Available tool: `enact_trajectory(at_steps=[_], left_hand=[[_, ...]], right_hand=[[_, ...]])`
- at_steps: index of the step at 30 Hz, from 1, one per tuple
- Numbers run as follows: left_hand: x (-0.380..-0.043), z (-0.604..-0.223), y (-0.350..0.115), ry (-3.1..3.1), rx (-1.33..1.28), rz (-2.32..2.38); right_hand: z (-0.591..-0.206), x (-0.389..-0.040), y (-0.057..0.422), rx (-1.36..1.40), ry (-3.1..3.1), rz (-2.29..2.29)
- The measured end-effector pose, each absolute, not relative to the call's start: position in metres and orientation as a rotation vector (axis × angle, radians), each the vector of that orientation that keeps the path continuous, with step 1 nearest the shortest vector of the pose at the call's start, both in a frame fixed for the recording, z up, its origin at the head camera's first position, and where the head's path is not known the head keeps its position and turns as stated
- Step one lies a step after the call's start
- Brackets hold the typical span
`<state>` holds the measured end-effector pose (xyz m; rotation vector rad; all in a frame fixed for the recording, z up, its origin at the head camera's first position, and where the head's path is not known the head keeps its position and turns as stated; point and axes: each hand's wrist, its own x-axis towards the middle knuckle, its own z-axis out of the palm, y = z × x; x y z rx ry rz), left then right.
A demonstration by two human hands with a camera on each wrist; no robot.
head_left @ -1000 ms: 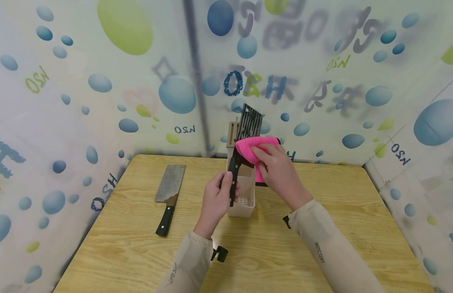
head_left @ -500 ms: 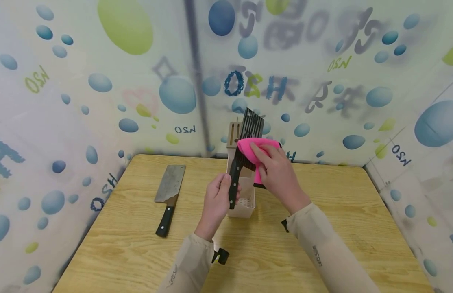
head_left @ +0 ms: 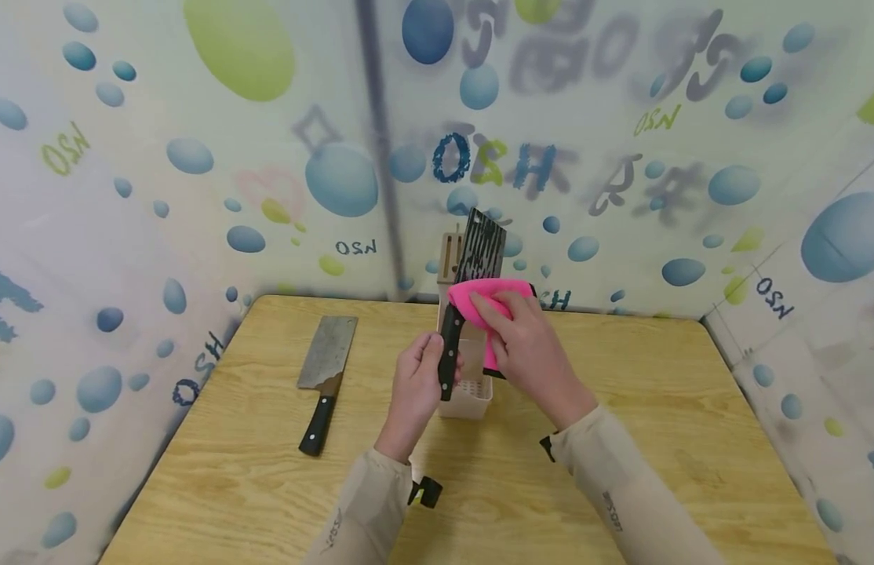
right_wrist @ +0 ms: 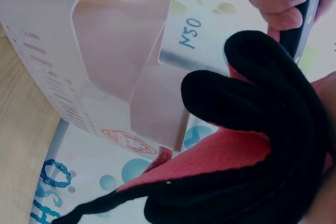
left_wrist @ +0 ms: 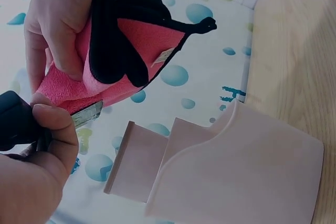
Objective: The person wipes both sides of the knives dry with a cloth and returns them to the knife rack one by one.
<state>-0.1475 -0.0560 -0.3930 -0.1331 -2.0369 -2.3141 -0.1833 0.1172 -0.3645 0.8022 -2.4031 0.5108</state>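
My left hand (head_left: 417, 380) grips the black riveted handle of a cleaver (head_left: 482, 249), its blade pointing up and away and marked with dark and light streaks. A pink cloth (head_left: 492, 292) with black edging is folded over the blade close to the handle. My right hand (head_left: 539, 349) pinches that cloth against the blade. In the left wrist view the cloth (left_wrist: 149, 38) hides most of the blade. The right wrist view has the cloth's black edge in front, covering most of my right hand.
Behind the held cleaver stands a pale pink knife holder (head_left: 465, 407), with slots at its top and an open front. A second cleaver (head_left: 328, 355), grey-bladed and black-handled, lies to the left on the wooden table (head_left: 620, 392). A patterned curtain wall (head_left: 585, 157) borders the table's back.
The right hand and the pink cloth have slid down the blade toward the handle, baring more of its upper part. The left hand keeps its grip with hardly any movement.
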Motion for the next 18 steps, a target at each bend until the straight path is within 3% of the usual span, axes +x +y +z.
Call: enact_trajectory(at_steps=[18], left_hand=[[-0.153,-0.389,-0.056,-2.011,-0.096,-2.408]], right_hand=[[-0.363,-0.171,0.117,0.865,-2.346,0.475]])
